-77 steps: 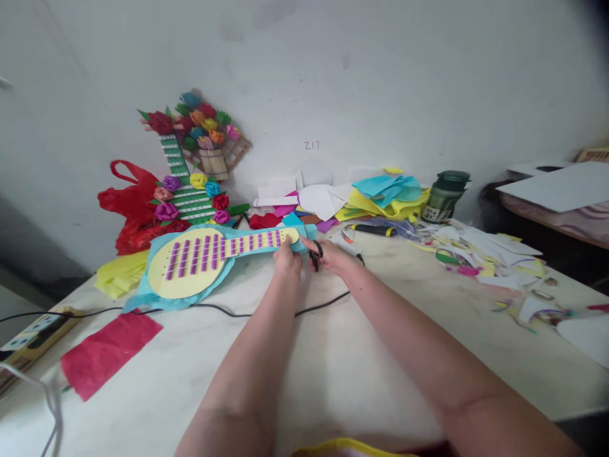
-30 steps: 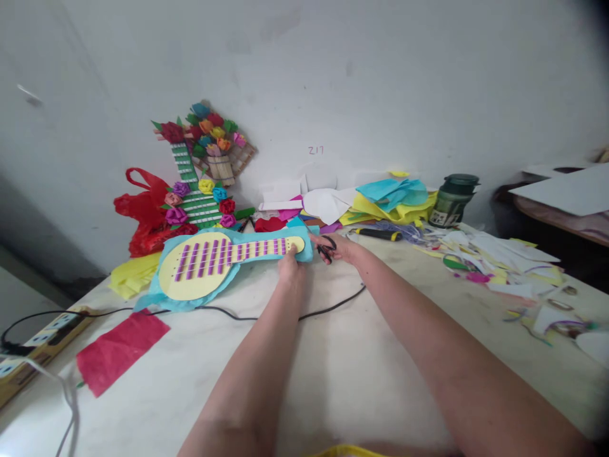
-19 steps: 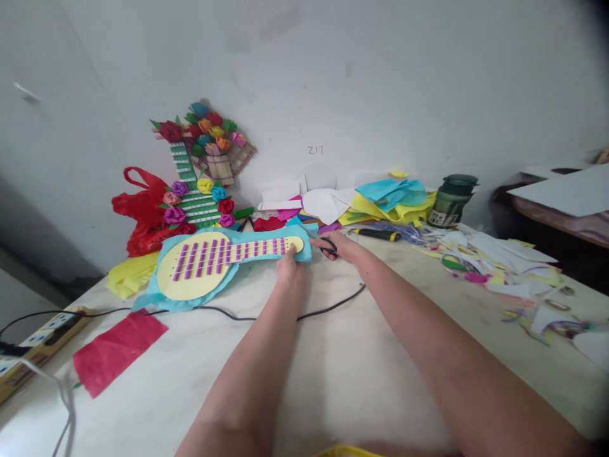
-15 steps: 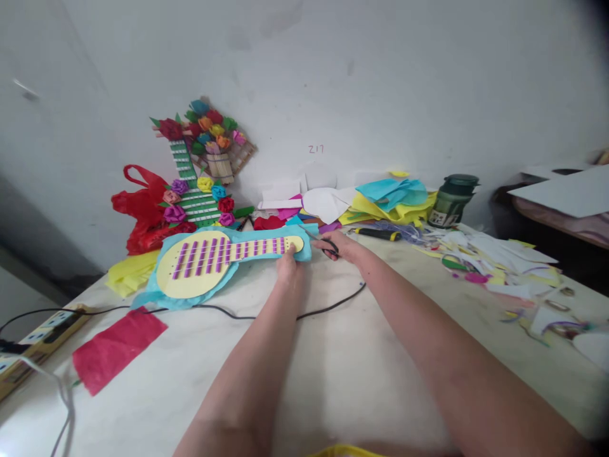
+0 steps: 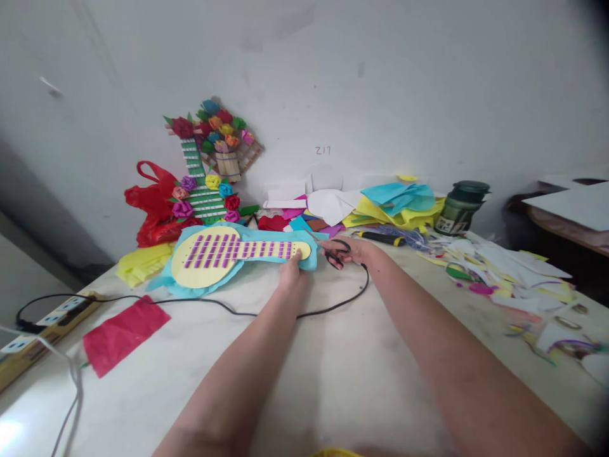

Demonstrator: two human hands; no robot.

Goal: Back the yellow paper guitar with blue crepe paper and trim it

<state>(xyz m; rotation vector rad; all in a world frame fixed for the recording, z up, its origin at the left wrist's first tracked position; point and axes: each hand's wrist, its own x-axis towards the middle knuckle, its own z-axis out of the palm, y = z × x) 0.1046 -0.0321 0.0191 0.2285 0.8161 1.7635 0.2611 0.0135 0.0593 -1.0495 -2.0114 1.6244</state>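
Note:
A yellow paper guitar with purple strips and white strings lies on a larger sheet of blue crepe paper. My left hand grips the neck's head end, thumb on top, fingers out of sight underneath. Black-handled scissors are in my right hand, just right of the guitar's head. Their blades point left over the blue paper's corner and look parted. The blue paper sticks out all around the guitar's outline.
Behind stand a green paper guitar with paper flowers and a red plastic bag. Paper scraps, a dark green bottle and a utility knife lie rightward. A black cable crosses from the power strip; red paper lies left.
The scissors' handles have spread apart and their loops show more clearly. The whole view has shifted slightly. My left hand keeps its hold on the guitar's head.

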